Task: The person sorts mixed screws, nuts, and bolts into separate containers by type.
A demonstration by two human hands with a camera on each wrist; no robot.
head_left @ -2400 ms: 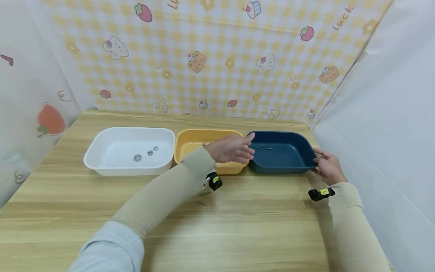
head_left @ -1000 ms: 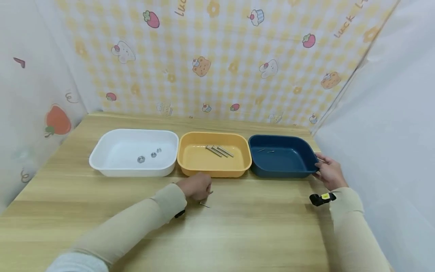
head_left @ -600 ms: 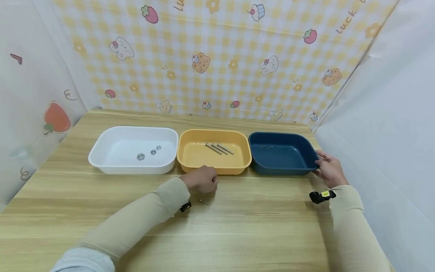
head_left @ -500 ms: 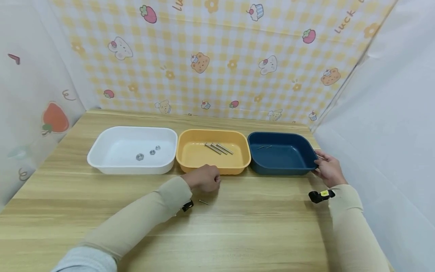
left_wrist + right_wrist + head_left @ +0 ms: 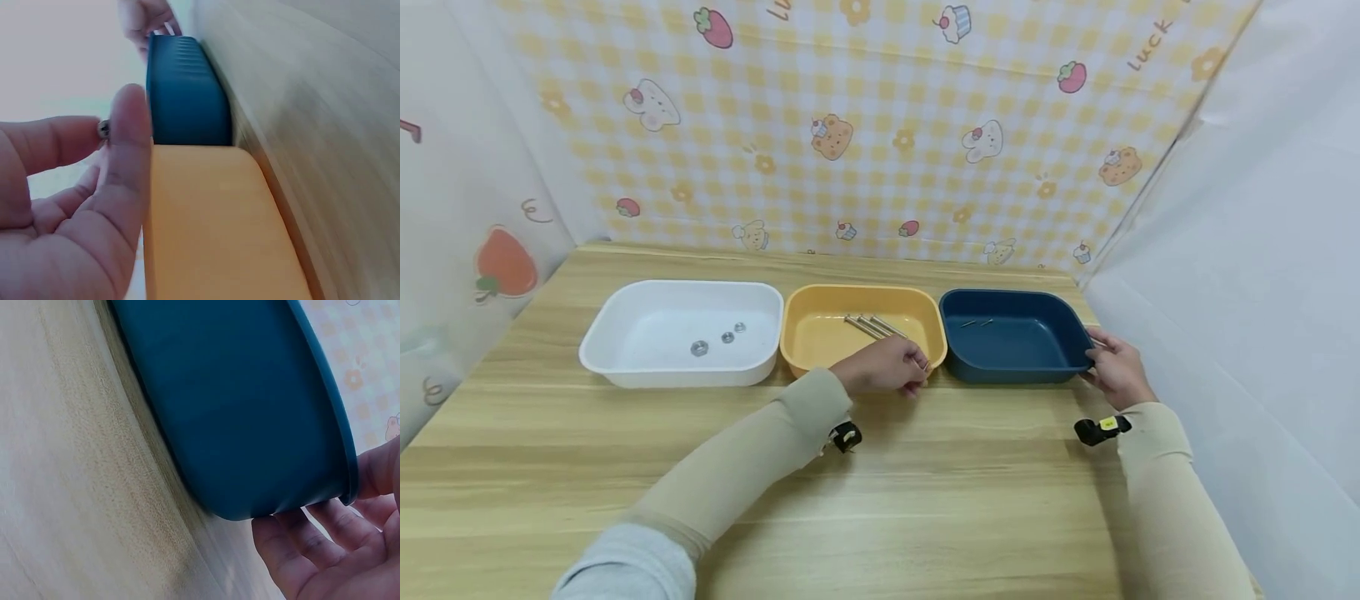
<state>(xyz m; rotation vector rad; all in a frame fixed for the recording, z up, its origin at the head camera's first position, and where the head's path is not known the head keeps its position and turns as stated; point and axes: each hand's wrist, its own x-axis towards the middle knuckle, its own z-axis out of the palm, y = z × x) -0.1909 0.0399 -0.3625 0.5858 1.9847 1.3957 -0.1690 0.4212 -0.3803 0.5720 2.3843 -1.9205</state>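
Note:
My left hand point(image 5: 887, 367) pinches a small screw point(image 5: 103, 129) between thumb and fingertip, its cross-slotted head facing the left wrist camera. That hand hovers at the front right rim of the yellow bin point(image 5: 808, 343), which holds several long screws point(image 5: 865, 325). To its right stands the dark blue bin point(image 5: 1030, 343) with two thin small screws point(image 5: 967, 323) inside. My right hand point(image 5: 1118, 367) grips the blue bin's right end; in the right wrist view the thumb is at the rim and the fingers point(image 5: 275, 544) press against the wall below.
A white bin point(image 5: 655, 333) with three hex nuts point(image 5: 700, 348) stands left of the yellow one. All three bins line up side by side on the wooden table point(image 5: 940, 492). A patterned cloth point(image 5: 910, 167) hangs behind, and a white sheet point(image 5: 1247, 292) closes the right side.
My left hand has gone from the table up and right to the yellow bin's rim, carrying a screw. The other table screw is now hidden behind the left arm. The right hand keeps its grip.

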